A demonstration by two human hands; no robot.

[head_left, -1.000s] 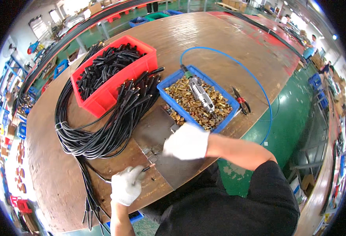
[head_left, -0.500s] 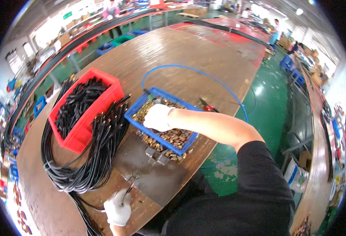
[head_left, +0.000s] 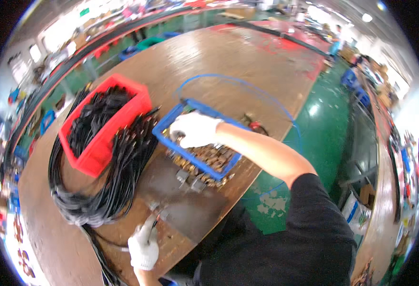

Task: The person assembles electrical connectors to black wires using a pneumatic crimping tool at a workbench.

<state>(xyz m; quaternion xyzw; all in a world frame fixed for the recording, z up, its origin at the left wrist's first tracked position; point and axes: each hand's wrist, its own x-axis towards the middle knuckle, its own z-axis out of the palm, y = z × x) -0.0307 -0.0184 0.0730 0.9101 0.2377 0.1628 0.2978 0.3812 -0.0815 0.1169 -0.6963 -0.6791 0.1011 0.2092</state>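
My left hand (head_left: 143,245), in a white knit glove, is closed on a thin black cable near the table's front edge. The cable's end pokes out past the fingertips, and its tail runs off to the left. My right hand (head_left: 195,129), gloved too, is over the blue tray (head_left: 197,163), which is full of small brass-coloured metal pieces. Its fingers are curled together at the tray's left side; whatever they pinch is too small to make out. More brass pieces (head_left: 186,165) lie along the tray's near side, by some small grey metal blocks (head_left: 190,180).
A red bin (head_left: 95,157) of black parts stands at the left. Beside it, a thick coil of black cables (head_left: 123,178) lies with its ends bunched near the tray. Red-handled pliers (head_left: 255,126) and a looped blue hose (head_left: 266,97) are beyond my right forearm, on the brown table (head_left: 209,62).
My right hand has risen a little from among the brass pieces, with its fingers now curled together. My left hand still holds the cable. The view has shifted slightly and blurred.
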